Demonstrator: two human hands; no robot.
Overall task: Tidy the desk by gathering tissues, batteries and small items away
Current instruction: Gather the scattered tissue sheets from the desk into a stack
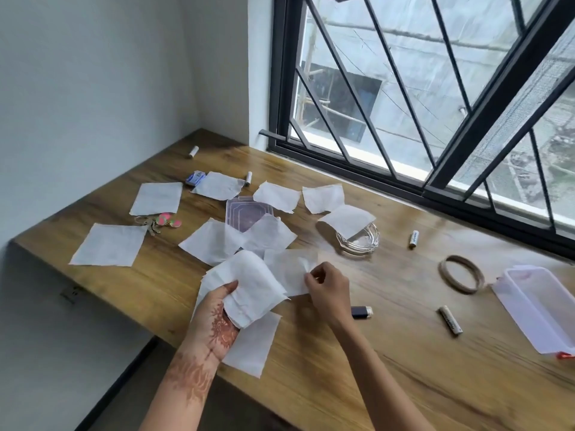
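Several white tissues lie scattered over the wooden desk (389, 353). My left hand (217, 318), marked with henna, holds a stack of tissues (249, 284) near the front edge. My right hand (326, 287) pinches the edge of one more tissue (287, 262) beside that stack. Another tissue (252, 343) lies flat under my left wrist. Batteries lie apart: one at the far left (193, 151), one by the back tissues (248, 178), one right of the glass dish (413, 238), one at the near right (450, 319).
A clear plastic box (535, 309) stands at the right edge, a brown ring (462, 274) beside it. A glass ashtray (357, 239), a clear lid (245, 213), keys with a pink charm (158, 221), a small blue packet (195, 177) and a dark lighter (361, 312) also sit on the desk.
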